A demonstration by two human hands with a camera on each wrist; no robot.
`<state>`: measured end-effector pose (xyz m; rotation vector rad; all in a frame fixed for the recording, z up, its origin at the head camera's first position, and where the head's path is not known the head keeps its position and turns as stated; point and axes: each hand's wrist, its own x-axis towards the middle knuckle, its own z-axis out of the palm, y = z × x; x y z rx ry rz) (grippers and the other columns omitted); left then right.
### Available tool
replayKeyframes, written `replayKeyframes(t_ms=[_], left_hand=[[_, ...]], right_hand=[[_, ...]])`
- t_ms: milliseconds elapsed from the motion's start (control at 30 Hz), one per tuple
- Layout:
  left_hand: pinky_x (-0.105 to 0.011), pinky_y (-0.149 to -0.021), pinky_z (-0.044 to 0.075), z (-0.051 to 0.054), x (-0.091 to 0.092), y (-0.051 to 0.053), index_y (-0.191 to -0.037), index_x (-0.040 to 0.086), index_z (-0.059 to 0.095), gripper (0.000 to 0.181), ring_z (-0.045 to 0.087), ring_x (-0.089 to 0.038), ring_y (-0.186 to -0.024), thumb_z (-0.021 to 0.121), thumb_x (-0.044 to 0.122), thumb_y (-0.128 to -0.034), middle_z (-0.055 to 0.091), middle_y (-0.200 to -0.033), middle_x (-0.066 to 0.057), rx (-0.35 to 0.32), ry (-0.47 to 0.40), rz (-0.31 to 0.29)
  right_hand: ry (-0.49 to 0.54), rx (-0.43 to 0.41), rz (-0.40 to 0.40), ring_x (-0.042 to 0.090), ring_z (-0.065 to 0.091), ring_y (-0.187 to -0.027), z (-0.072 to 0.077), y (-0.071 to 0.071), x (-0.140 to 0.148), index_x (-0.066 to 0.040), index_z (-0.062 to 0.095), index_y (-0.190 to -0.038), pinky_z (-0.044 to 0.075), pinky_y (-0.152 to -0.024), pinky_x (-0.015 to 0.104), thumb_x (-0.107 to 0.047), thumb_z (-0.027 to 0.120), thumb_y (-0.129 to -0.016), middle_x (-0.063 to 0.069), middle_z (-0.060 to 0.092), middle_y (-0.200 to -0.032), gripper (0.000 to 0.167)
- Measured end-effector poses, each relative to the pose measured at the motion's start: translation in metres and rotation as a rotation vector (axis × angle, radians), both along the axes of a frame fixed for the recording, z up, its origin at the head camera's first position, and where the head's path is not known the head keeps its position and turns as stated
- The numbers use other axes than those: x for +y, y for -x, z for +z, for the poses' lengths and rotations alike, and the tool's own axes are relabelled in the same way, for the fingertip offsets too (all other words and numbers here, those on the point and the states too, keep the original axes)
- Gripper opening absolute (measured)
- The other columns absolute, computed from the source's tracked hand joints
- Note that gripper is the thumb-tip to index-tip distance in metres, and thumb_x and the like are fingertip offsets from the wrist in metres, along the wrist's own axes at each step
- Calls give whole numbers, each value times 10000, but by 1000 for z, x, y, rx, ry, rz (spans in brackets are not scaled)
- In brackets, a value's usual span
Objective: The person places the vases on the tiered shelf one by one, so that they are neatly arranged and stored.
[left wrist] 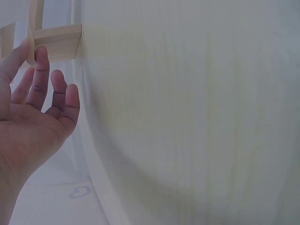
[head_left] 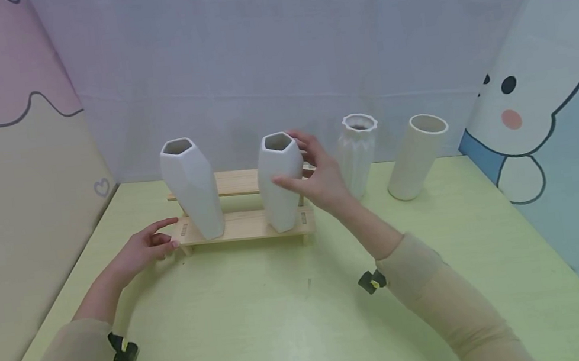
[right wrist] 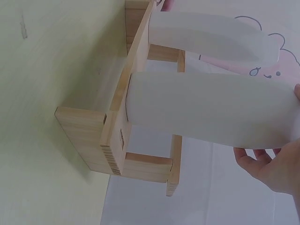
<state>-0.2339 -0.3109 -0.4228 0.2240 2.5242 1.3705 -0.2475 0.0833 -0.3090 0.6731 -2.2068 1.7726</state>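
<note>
A small two-tier wooden shelf (head_left: pixel 246 226) stands on the table, with two white faceted vases on its lower, front board. My right hand (head_left: pixel 321 180) grips the right-hand vase (head_left: pixel 281 190) near its top, thumb across the front and fingers round the far side. That vase's base rests on the board, as the right wrist view also shows. The left-hand vase (head_left: pixel 195 191) stands untouched near the board's other end. With thumb and forefinger, my left hand (left wrist: pixel 35 112) pinches the left end of the front board; its other fingers are loosely bent.
Right of the shelf, a white fluted vase (head_left: pixel 358 158) and a plain white cylindrical vase (head_left: pixel 417 157) stand on the pale green table (head_left: pixel 295 323). A pale cloth backdrop (head_left: pixel 275 51) hangs behind, and printed panels flank both sides.
</note>
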Motion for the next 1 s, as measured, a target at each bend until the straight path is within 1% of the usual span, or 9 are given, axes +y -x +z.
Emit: replayKeyframes(t_ms=[267, 400, 700, 1000], left_hand=[[-294, -762, 507, 2, 2, -1, -1484, 161, 291, 686, 570, -201, -917, 629, 328, -911, 576, -1096, -180, -5, 9, -1], [-284, -754, 506, 2, 1, -1, -1485, 163, 288, 688, 569, -194, -911, 631, 323, -911, 575, -1093, -179, -3, 9, -1], [-292, -750, 505, -1, -2, 1, -1484, 177, 292, 684, 568, -181, -887, 631, 327, -910, 587, -1064, -156, -5, 6, 7], [-286, -744, 508, -4, -2, 2, -1486, 193, 288, 688, 566, -167, -889, 628, 346, -908, 573, -1060, -127, -7, 1, 6]], right_hand=[[-68, -5, -7, 228, 584, -1057, 3, 3, -3, -249, 420, -1362, 528, -818, 396, -149, 819, -732, 73, 526, -1291, 752], [-82, -7, 9, 220, 582, -1055, 5, 5, -4, -256, 410, -1367, 529, -809, 386, -151, 813, -740, 71, 525, -1291, 752], [-90, -25, 54, 222, 566, -1056, 4, 6, -2, -253, 372, -1385, 515, -831, 432, -140, 798, -756, 82, 504, -1306, 768], [-133, -32, 49, 222, 569, -1059, 6, 5, -1, -264, 350, -1398, 513, -830, 420, -167, 794, -764, 78, 501, -1320, 780]])
